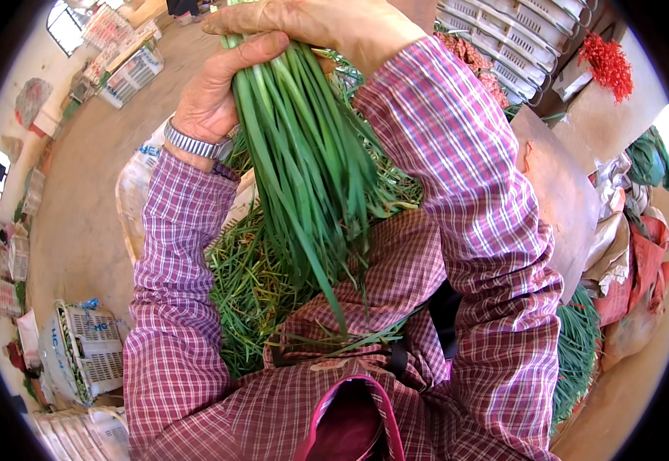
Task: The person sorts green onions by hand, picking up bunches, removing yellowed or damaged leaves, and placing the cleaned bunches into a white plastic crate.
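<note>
Green bunch [296,154] gathered, clasped in left hand [215,92]; right hand [330,27] laid over stems [277,69], closure unclear; loose greens [246,307], 8 o'clock, apparently unsorted.

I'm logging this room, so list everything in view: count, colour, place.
Leaf bundle: one, green, upper centre
Loose leaves: uncountable, green and yellowish, below the bundle
Second leaf heap: one, green, lower right
Crate stack: one, white, upper right
Strand bunch: one, red, upper right
Board: one, greyish, right
Bag: one, green, far right
Sacking: count unclear, red and tan, right
Left-side crates: several, mostly white, left
Windows: two, bright, left wall
Watch: one, silver, left wrist
Plaid sleeves: two, reddish-purple, both arms
Left hand: one, bare, gripping the bundle
Right hand: one, bare, top centre
</note>
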{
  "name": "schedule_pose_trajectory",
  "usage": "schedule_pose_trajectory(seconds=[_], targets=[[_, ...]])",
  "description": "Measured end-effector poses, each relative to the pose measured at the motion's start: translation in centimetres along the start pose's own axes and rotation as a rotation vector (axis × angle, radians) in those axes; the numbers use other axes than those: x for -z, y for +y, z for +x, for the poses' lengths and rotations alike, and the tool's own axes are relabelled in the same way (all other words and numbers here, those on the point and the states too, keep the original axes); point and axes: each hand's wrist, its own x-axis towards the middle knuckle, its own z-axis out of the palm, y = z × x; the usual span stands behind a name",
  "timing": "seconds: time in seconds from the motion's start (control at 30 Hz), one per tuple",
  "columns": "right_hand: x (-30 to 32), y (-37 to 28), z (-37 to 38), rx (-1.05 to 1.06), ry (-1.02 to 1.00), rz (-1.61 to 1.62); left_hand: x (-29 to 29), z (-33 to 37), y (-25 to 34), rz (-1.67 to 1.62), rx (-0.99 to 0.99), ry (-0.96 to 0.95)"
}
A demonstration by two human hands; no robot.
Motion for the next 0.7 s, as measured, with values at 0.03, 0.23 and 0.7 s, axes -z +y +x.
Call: schedule_pose_trajectory(seconds=[0.03, 0.23, 0.7], targets=[[0.3, 0.5, 0.1, 0.031, -0.006, -0.018, -0.6, 0.2, 0.0, -0.032, 0.038, -0.031], [-0.9, 5.2, 1.5, 0.205, -0.095, 0.647, 2.4, 0.5, 1.7, 0.009, -0.078, 0.025], [-9.7, 18.7, -10.5, -0.419, -0.271, -0.78, 15.2, -3.8, 12.6, 0.133, -0.466, 0.448]])
